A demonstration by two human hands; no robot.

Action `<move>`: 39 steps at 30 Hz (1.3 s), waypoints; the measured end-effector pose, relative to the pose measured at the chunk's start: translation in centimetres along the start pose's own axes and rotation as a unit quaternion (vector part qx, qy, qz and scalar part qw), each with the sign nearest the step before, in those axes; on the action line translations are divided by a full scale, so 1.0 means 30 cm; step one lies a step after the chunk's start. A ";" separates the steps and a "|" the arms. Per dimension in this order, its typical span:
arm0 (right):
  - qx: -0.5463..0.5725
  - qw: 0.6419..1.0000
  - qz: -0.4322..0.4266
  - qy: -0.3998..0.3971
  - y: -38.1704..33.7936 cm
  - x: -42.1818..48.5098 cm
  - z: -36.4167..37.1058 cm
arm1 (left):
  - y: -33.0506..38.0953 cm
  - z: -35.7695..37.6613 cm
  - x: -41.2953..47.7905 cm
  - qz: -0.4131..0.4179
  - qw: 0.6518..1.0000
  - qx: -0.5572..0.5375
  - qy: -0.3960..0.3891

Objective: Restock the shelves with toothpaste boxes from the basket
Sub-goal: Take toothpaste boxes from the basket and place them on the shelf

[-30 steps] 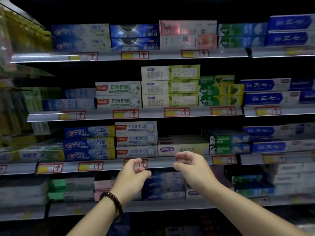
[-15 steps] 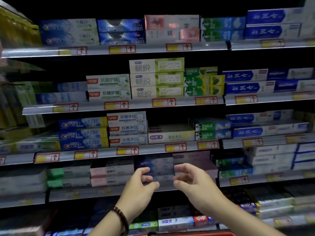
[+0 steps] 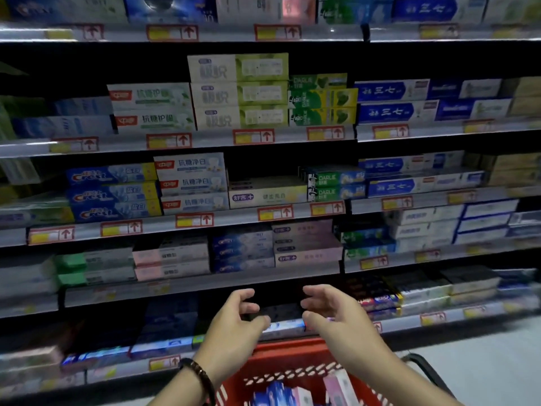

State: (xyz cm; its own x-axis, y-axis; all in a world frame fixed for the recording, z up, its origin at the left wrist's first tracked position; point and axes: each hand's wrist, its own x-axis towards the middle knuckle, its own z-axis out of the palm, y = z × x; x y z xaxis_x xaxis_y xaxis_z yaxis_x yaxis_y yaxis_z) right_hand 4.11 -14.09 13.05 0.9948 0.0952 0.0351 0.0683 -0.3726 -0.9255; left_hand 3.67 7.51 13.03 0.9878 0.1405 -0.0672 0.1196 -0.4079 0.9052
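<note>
A red basket [image 3: 281, 366] stands on the floor at the bottom centre, with blue and pink toothpaste boxes [image 3: 295, 392] inside it. My left hand [image 3: 234, 326] and my right hand [image 3: 336, 317] hover side by side above the basket's far rim, in front of the lowest shelves. Both hands are empty, with fingers loosely curled and thumbs apart from the fingers. Rows of stacked toothpaste boxes fill the shelves [image 3: 205, 284] ahead. A dark bead bracelet sits on my left wrist.
Shelf edges carry red and yellow price tags [image 3: 275, 213]. A dark gap [image 3: 260, 167] lies above the single white-and-yellow box on the middle shelf. Pale floor [image 3: 483, 370] shows at the lower right, and a black basket handle [image 3: 424, 366] sticks out to the right.
My view has tilted downward, bringing the red basket into sight. Both empty hands have dropped from the middle shelf to just above the basket.
</note>
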 end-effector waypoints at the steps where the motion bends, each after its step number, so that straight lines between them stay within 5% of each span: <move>1: 0.005 1.000 0.004 0.003 0.022 -0.014 -0.003 | -0.009 0.011 -0.008 -0.001 1.000 -0.003 -0.004; 16: 0.055 0.995 0.071 0.049 0.287 -0.152 -0.050 | -0.212 0.110 -0.101 -0.067 0.996 -0.052 -0.010; 39: 0.098 0.979 0.178 0.026 0.516 -0.227 0.058 | -0.474 0.234 -0.148 -0.098 0.988 0.087 -0.086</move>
State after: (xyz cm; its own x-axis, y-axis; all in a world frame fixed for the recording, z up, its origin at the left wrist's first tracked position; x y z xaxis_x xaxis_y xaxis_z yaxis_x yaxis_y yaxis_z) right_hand -1.75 -18.88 -2.17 0.9559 -0.0567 -0.2882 -0.2937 -0.1887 -0.9371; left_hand -1.72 6.34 -2.50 0.9448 0.0822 -0.3172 0.3098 -0.5392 0.7832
